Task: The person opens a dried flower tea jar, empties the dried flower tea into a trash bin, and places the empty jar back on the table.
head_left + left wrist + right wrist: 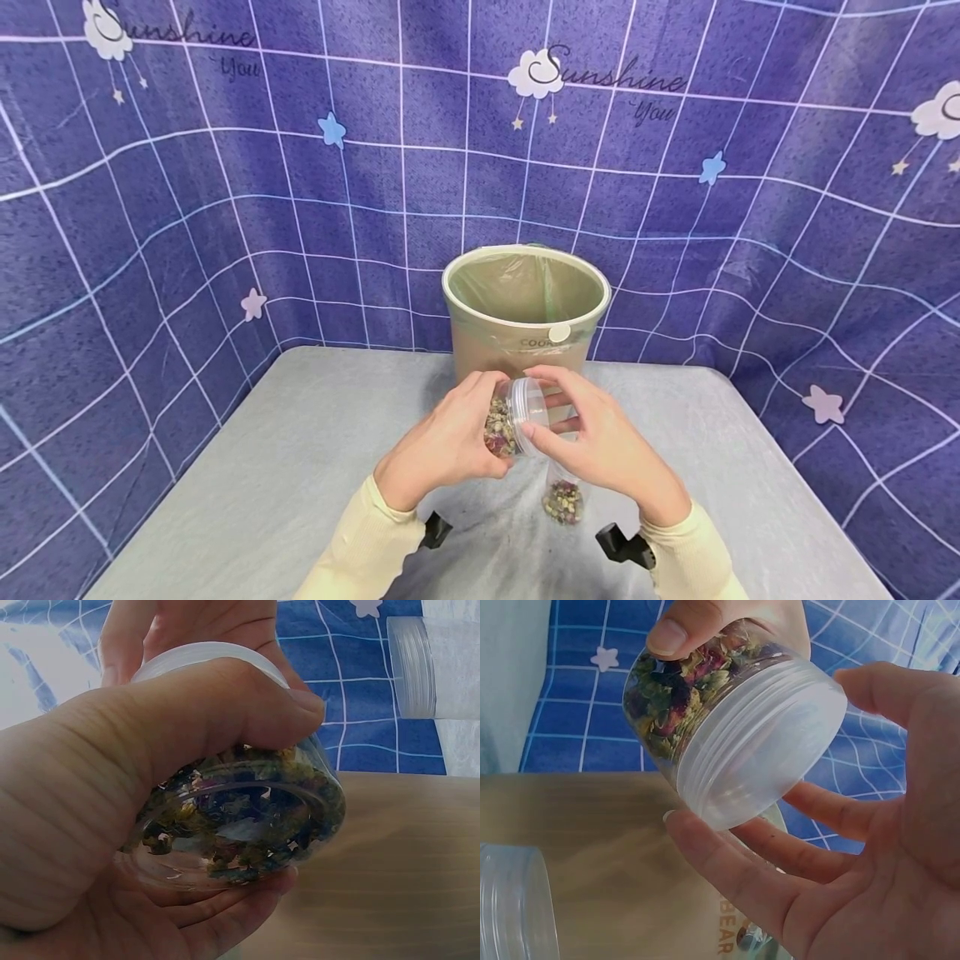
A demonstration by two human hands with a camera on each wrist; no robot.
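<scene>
A clear jar (498, 433) of dried flowers is tipped on its side in front of the bin. My left hand (447, 442) grips its body, with the thumb across it in the left wrist view. The frosted clear lid (772, 742) is still on the jar and faces my right hand (600, 433). Thumb and fingers of that hand curve around the lid's edge, their tips at the rim. Behind the right hand, a second clear jar (562, 503) with dried flowers stands on the table; its upper part is partly covered, though its ridged lid (412, 669) appears in the left wrist view.
Just beyond the hands stands a beige bin (517, 354) with a clear liner. Grey cloth covers the table (300, 467). A blue gridded curtain (360, 183) hangs behind and along both sides. Black mounts (622, 546) show at the cuffs.
</scene>
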